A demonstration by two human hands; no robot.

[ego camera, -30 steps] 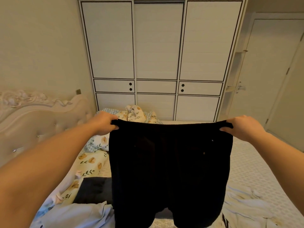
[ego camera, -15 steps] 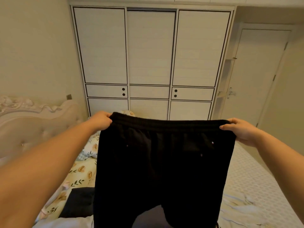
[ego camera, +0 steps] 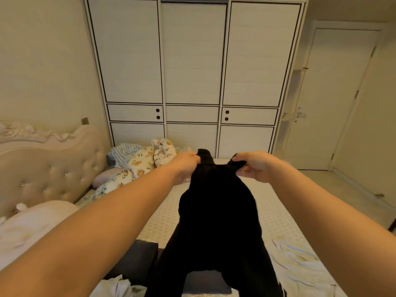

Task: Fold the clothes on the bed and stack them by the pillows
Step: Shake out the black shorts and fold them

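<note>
Pinching the waistband of a pair of black, soft-knit trousers (ego camera: 216, 211), the left hand (ego camera: 186, 166) and the right hand (ego camera: 254, 167) sit close together in the middle of the frame, each grip closed on one bunched corner of the band. The cloth hangs from them and drapes toward the lower middle of the frame, legs trailing over the pale quilted bed (ego camera: 278, 211).

In my judgement this is the lengthwise fold: the two sides of the waist are being brought together so one leg lies on the other. The next move calls for matching the corners, laying the trousers flat on the bare mattress and smoothing the legs before folding them shorter.

Other clothes wait at the bottom of the frame: a dark grey garment (ego camera: 137, 260), a crumpled white one (ego camera: 115, 286) at lower left, and a pale striped one (ego camera: 300, 266) at lower right. The flower-printed pillows (ego camera: 150, 159) lie at centre left beside the tufted beige headboard (ego camera: 49, 174); no folded stack shows there yet.

No containers show except the closed white wardrobe (ego camera: 192, 61), contents hidden.
</note>
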